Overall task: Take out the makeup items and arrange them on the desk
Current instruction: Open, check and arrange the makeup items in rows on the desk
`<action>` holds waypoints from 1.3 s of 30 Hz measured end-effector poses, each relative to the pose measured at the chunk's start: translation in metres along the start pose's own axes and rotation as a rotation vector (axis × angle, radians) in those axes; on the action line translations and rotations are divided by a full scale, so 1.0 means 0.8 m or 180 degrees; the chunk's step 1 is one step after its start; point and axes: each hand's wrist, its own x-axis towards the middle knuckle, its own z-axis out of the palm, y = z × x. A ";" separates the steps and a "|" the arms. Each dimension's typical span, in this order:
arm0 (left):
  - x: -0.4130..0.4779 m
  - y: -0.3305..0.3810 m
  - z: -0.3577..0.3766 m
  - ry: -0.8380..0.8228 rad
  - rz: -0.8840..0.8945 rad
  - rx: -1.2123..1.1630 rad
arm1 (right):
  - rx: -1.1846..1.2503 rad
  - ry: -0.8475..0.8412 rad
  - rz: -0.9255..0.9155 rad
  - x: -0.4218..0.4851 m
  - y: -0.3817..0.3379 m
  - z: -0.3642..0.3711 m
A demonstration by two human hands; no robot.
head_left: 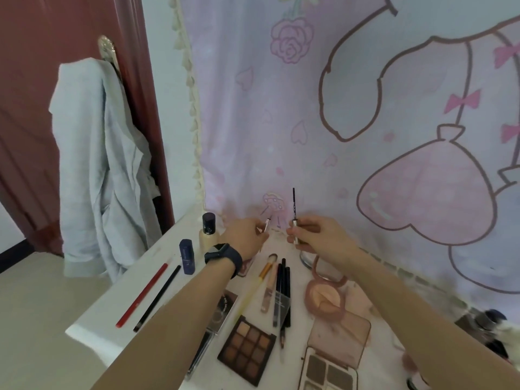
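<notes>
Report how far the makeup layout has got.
Done: the red pencil, black pencil, upright blue tube, dark-handled brushes and nine-pan brown eyeshadow palette sit on the white desk. In hand: the left hand holds a slim silver-tipped tube, the right hand its thin black wand, apart. Remaining: close it and set it down. No bag shows, so further items cannot be told.

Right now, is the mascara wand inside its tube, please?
No, the right hand holds the mascara wand apart from the tube in the left hand.
</notes>
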 end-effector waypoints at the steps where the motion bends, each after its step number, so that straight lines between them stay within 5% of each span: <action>1: 0.002 0.000 0.002 -0.0056 -0.0013 0.0136 | -0.0054 0.0003 -0.0024 0.001 0.000 0.000; 21: 0.015 -0.003 0.020 0.0070 -0.0241 0.0683 | -0.0847 0.0183 -0.0344 0.012 0.008 -0.002; 31: 0.014 -0.010 0.024 0.0119 -0.0235 0.1239 | -0.3439 -0.0051 -0.0405 0.031 0.000 0.013; 39: -0.001 -0.015 0.024 0.0168 -0.0276 0.1388 | -0.4438 -0.0352 -0.0466 0.048 0.012 0.039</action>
